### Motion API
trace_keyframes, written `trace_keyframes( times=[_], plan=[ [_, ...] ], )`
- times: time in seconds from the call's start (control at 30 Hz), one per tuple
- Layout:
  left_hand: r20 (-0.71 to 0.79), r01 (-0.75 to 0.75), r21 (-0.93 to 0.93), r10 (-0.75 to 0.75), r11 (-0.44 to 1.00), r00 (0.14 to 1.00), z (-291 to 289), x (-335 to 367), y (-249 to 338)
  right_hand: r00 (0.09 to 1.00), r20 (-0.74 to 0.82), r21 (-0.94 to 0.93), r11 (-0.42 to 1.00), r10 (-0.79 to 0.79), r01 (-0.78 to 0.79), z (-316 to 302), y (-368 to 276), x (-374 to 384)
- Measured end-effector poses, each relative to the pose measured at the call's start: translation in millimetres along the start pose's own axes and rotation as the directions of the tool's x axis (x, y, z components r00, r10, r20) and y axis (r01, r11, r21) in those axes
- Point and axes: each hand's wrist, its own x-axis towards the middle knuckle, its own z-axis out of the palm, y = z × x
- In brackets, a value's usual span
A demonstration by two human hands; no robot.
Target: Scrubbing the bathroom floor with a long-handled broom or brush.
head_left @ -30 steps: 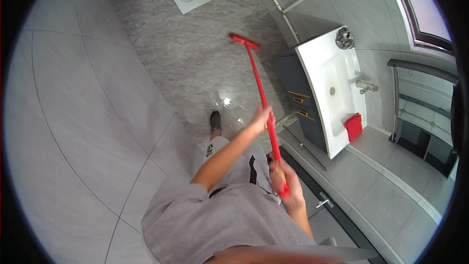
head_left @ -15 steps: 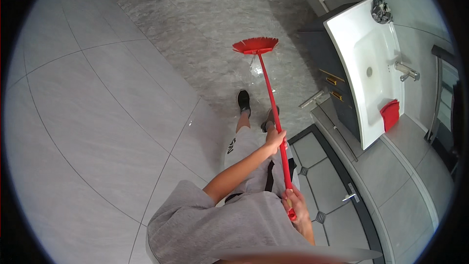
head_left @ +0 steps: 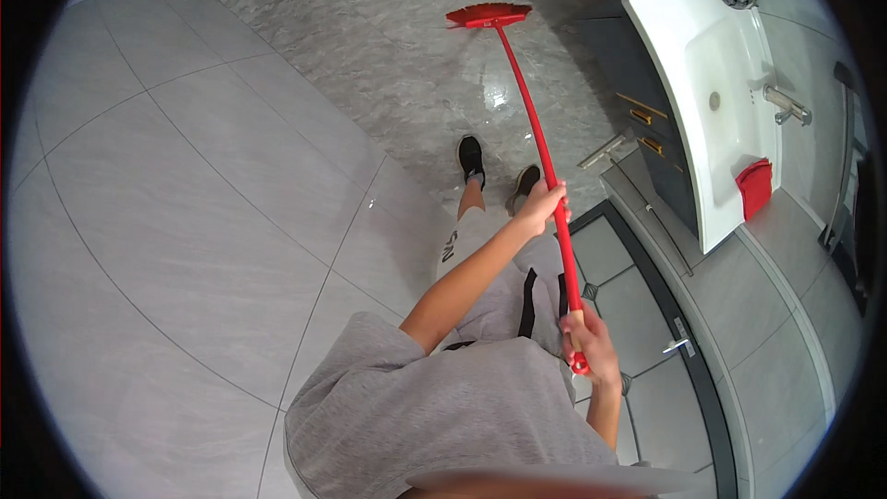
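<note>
Bathroom: pale large floor tiles [head_left: 185,222] at left, grey marbled floor at upper centre. Left hand [head_left: 540,208] wraps mid-handle, right hand [head_left: 587,346] closed on the end of the red broom [head_left: 527,102]. Its head now sits higher in frame, stroke pushed forward, white sink [head_left: 711,102] at right.

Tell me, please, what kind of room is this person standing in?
Most likely a bathroom. A white washbasin with a metal tap sits on a dark vanity cabinet, and the floor is grey tile. Both hands, left hand and right hand, grip a red broom.
</note>
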Motion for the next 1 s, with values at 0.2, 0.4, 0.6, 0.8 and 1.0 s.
trace_keyframes(
  times=[0.2,0.4,0.6,0.8,1.0],
  plan=[
    [0.051,-0.090,-0.198,0.102,0.976,0.994,30,-12,-23,0.968,-0.184,-0.689,0.725,-0.174,-0.001,-51,-3,-48],
    [0.110,-0.130,-0.252,0.162,0.959,0.981,-1,0,-52,0.952,-0.247,-0.757,0.649,-0.184,-0.071,-53,-2,-65],
    [-0.096,-0.141,-0.450,0.109,0.882,0.989,-28,63,-7,0.851,-0.167,-0.819,0.551,-0.498,0.162,-49,-3,-80],
    [-0.267,-0.245,-0.261,0.174,0.934,0.948,-43,109,17,0.856,-0.134,-0.690,0.667,-0.499,0.280,-40,-20,-84],
    [-0.273,-0.272,-0.217,0.210,0.937,0.939,-30,95,14,0.864,-0.199,-0.599,0.755,-0.462,0.266,-47,-15,-78]
  ],
)
